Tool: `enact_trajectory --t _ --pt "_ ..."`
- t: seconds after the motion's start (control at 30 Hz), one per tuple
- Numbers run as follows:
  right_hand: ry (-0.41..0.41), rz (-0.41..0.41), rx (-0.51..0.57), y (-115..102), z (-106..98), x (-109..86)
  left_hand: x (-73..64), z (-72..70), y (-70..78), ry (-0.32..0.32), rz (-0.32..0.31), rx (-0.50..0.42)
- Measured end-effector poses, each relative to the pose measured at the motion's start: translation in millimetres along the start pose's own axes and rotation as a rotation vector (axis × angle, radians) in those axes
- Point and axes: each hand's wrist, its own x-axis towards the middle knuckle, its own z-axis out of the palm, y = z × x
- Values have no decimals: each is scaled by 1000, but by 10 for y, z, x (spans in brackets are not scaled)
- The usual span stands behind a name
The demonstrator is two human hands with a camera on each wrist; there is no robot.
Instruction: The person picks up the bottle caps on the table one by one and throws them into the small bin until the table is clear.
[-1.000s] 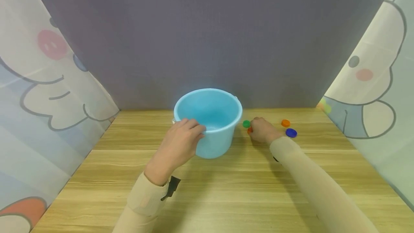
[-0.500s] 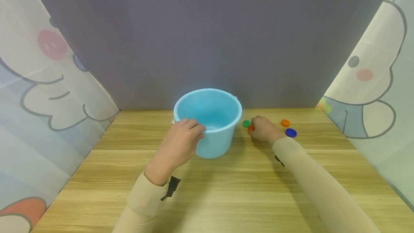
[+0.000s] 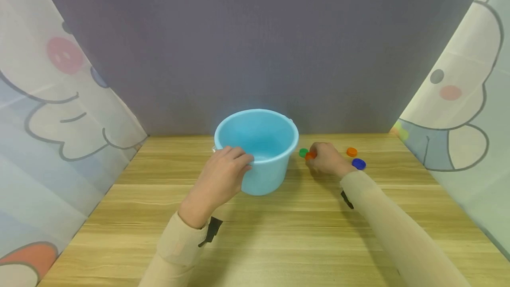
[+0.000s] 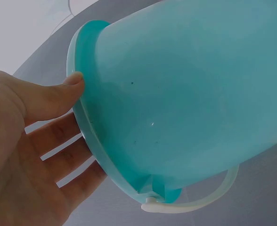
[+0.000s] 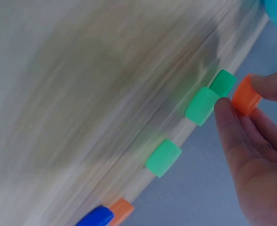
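My left hand [image 3: 223, 169] grips the near left rim of a light blue bucket [image 3: 264, 178]. In the left wrist view the thumb presses the outside of the rim, while the other fingers reach behind it. To the right of the bucket, my right hand [image 3: 326, 158] pinches an orange plastic cap [image 5: 246, 95] between thumb and fingers. The right wrist view has this cap held just above the tabletop. Green caps sit close by: one green cap [image 5: 202, 106] near the fingertips, another [image 5: 222, 83] behind it, a third [image 5: 163, 157] farther off.
On the table [image 3: 287, 242], a second orange cap [image 3: 352, 152] and a dark blue cap [image 3: 358, 164] lie right of my right hand. The bucket's white handle [image 4: 199, 202] hangs along its side. A grey panel [image 3: 259, 48] rises behind the table, with printed curtains [image 3: 462, 145] at both sides.
My right hand has risen slightly and drawn a little to the right, lifting the orange cap. My left hand and the bucket look the same.
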Motion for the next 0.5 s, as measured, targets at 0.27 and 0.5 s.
enact_trajectory --t 0.27,0.5 --pt "53 -3 96 21 26 -36 -2 3 3 6 6 3" --pt "99 5 221 51 36 -99 0 2 6 1 2 5"
